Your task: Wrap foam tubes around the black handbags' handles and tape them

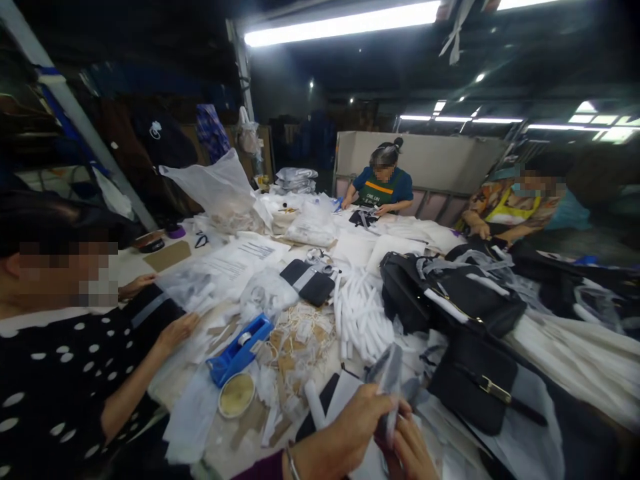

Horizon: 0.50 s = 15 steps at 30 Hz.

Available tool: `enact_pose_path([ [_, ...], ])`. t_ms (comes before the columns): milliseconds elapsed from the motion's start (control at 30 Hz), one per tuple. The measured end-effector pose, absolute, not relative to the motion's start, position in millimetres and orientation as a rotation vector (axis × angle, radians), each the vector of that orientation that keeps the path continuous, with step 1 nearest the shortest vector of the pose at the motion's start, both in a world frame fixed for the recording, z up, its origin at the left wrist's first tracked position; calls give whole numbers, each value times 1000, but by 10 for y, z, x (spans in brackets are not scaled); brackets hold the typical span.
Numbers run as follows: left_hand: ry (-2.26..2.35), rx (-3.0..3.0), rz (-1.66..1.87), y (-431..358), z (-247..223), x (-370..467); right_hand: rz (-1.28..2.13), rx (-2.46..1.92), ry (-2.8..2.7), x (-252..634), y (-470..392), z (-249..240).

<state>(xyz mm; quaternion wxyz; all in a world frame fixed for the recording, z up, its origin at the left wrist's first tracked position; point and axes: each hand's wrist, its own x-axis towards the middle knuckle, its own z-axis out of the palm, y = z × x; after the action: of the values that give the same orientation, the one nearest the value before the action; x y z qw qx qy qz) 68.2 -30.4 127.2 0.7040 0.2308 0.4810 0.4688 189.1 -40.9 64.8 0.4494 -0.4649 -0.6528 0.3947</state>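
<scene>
Gripping a wrapped strip [393, 377], dark under cloudy plastic film, your left hand [361, 419] closes thumb and fingers round its middle, a metal bangle [291, 463] on the wrist. Your right hand [413, 445] is curled shut on the lower end of the same strip, just beside the left. You have it in front of you over the near part of the table, between a white roll [315, 405] on the left and a black bag [475, 383] with a gold buckle on the right. Beyond your hands lies a heap of white tubes [357, 317]; to its left are stringed tags [300, 333] and a blue tape dispenser [240, 350], with a round tape roll [237, 395] just beside that. At your left, a co-worker [65, 360] handles a clear bag [187, 288].
</scene>
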Motion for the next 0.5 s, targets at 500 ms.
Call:
enact_pose_path([
  [500,1278,828,1139,-191,901,545,1253,-1359,-1494,1623,-381,638],
])
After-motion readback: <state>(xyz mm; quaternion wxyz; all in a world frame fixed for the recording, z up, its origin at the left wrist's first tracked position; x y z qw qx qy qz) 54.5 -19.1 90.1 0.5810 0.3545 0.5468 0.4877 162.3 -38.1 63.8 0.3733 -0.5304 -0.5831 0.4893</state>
